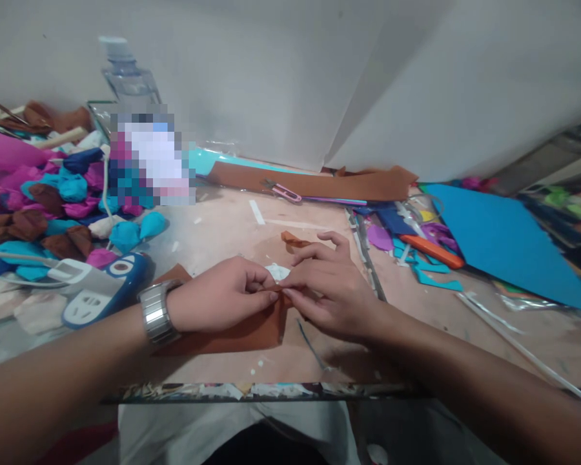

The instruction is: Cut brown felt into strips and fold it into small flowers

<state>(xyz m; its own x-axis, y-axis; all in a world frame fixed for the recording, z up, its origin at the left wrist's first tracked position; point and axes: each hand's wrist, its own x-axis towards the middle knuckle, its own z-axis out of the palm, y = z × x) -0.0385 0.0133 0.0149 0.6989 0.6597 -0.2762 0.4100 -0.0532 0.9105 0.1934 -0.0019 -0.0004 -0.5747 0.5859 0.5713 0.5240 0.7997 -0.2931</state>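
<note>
Above the middle of the work table, my left hand (227, 294) and my right hand (336, 290) meet at their fingertips. Both pinch a small brown piece (278, 290), mostly hidden by the fingers. My right ring and little fingers are lifted away. Just behind the fingertips shows a white bit (277, 272), too covered to name. Beneath my left hand lies a flat brown sheet (242, 336), resembling paper or felt. A curled brown scrap (293, 239) rests just beyond my right fingers.
Pink, blue, brown and white wrapped bundles (68, 187) pile up at left, beside a power strip (97, 290) and a plastic bottle (130, 81). Along the back, a pink cutter (286, 192) lies on a brown strip (348, 184). At right are an orange cutter (433, 252) and a blue sheet (508, 242).
</note>
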